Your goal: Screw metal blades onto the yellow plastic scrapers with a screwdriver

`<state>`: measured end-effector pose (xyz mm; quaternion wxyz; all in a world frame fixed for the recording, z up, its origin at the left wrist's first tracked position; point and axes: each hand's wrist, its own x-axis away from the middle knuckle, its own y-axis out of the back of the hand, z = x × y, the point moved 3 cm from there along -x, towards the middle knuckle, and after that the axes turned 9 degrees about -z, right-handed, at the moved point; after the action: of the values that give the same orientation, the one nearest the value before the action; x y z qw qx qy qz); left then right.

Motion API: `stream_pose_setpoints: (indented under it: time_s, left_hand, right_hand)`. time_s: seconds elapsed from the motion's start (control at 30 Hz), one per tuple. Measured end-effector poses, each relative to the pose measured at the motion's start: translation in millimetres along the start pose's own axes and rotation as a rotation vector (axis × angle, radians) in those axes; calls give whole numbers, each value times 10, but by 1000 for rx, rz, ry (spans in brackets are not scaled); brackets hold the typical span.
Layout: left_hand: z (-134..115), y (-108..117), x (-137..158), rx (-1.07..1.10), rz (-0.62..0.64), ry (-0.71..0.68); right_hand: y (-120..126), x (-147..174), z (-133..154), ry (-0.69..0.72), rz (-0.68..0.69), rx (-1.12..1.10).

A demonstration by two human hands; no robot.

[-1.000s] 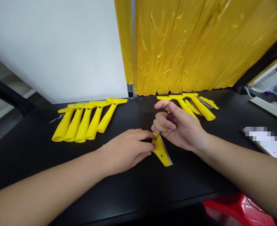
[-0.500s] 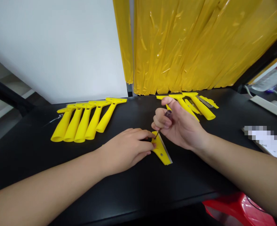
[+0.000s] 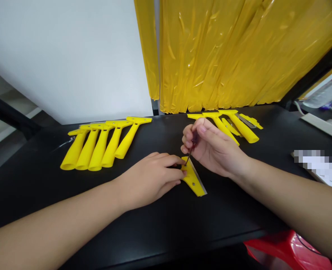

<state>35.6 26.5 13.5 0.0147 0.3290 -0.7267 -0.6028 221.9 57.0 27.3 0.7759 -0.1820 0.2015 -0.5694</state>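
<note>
On the black table lies a yellow scraper [image 3: 193, 180], its blade edge facing right and a screw showing near its lower end. My left hand [image 3: 157, 176] is closed on it from the left, covering its handle side. Above it, my right hand [image 3: 208, 146] grips a small screwdriver [image 3: 190, 151] with bent fingers. The screwdriver's thin shaft slants down to the upper screw hole of the scraper head. Most of its dark handle is hidden by my fingers.
Several yellow scrapers [image 3: 97, 148] lie in a row at the left. More scraper handles [image 3: 246, 129] and loose blade parts [image 3: 251, 120] lie behind my right hand. A white panel [image 3: 78, 56] and yellow plastic sheeting [image 3: 225, 52] border the table's back. Something red [image 3: 292, 249] sits below the front edge.
My right hand's fingers have rolled around the screwdriver handle, and the thumb has drawn in over it. The screwdriver stands slightly more upright. My left hand and the scraper have stayed in place.
</note>
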Motion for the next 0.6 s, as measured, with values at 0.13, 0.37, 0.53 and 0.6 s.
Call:
stream_pose_setpoints:
  time_s: [0.13,0.37,0.53,0.6]
  left_hand:
    - [-1,5,-6,-7,2,7]
    - [3,4,-4,-9,10,10]
    - [14,1,-7,-21,8,22]
    - [14,-2,-9,-25,14,22]
  right_hand:
    - [26,-22,-21,-66,24,8]
    - [-3,26,1,-43,11,-32]
    - [30,-18,-22,-42,14,-27]
    - [28,-22,-39,-74,36,-30]
